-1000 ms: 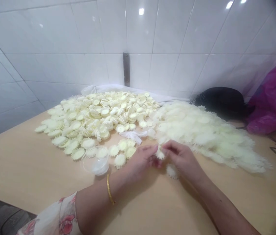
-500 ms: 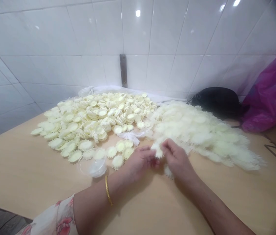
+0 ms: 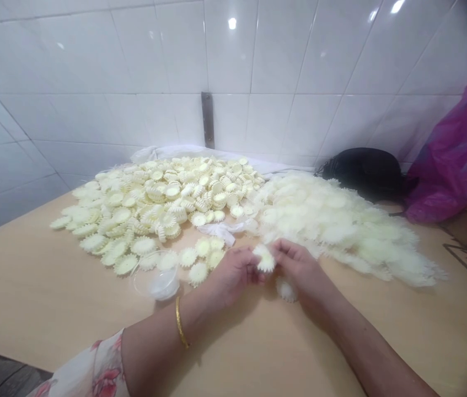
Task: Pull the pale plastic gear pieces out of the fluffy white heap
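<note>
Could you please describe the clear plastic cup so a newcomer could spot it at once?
On the tan table, find the heap of pale toothed discs. At its near edge, close to the gold bangle, sits the clear cup, the only see-through item there.

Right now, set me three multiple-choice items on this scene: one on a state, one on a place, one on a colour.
1. The toothed disc is: A) held up between the left hand and right hand; B) lying on the table; C) propped against the wall.
2. The clear cup is: A) right of the hands; B) left of the hands; C) against the wall.
3. The bag at far right is: A) green; B) black; C) magenta.

1 A: fingers of both hands hold it up.
2 B: it sits beside loose discs.
3 C: the plastic shows that colour.
</note>
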Tool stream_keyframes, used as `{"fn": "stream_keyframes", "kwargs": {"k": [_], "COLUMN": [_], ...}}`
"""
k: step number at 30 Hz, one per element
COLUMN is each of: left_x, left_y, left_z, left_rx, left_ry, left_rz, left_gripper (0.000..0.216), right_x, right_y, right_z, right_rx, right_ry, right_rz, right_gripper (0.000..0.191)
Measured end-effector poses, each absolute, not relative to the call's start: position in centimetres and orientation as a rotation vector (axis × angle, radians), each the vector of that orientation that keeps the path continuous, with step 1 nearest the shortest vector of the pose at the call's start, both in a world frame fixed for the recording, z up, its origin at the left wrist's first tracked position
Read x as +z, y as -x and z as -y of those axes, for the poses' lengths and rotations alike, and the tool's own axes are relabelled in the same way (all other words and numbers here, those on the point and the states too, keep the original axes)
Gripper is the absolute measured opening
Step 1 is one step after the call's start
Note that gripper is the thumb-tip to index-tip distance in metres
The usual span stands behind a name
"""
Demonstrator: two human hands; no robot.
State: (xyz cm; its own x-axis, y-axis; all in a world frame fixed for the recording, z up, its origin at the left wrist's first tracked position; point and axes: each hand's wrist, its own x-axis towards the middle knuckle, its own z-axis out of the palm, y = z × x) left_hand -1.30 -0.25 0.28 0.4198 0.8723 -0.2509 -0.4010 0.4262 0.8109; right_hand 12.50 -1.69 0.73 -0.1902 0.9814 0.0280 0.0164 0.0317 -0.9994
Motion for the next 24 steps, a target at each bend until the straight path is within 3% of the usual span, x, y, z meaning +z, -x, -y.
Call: {"fn": "stream_keyframes", "kwargs": {"k": [4,13,24], "left_x": [-0.07,0.22,0.20], "left_y": [1.26,1.39,1.30], "left_z": [0.21,0.22,0.54], "left_rx": [0.951,0.947,0.922], "left_ry": [-0.785,-0.770,-0.793], "left_rz": [-0.777,-0.816,-0.823], "left_gripper": [0.008,0.013,0.018], "right_x": [1.25,1.26,0.79], "right_y": [-12.70,-12.95,-12.97], "right_z": [1.82,1.64,1.42], "right_rx": [1.058,1.188,1.052], "right_ry": [1.228,1.184,1.273], "right_rz": [1.599,1.499,1.422], "right_gripper": [0.028,0.026,0.031]}}
